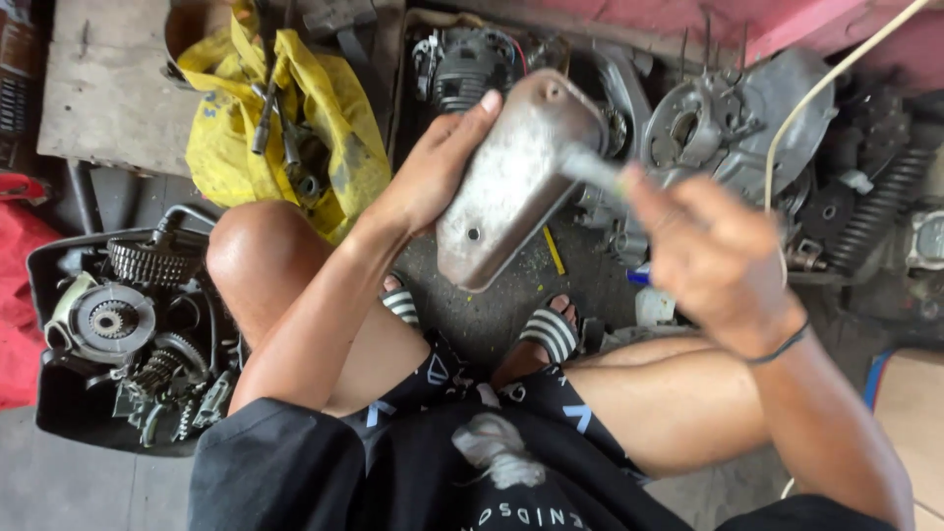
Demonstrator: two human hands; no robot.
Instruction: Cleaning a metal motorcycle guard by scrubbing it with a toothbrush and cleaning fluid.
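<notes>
Left hand (433, 172) grips the metal engine cover (511, 182); at 3 o'clock, the blurred right hand (708, 251) fingers close around a slim tool (593, 169) touching it.

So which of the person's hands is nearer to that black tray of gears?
Left. The left hand grips the metal cover above the knee, on the same side as the black tray of gears. The right hand, holding a blurred tool, is farther across.

No packages, labels, signs, screens.
</notes>
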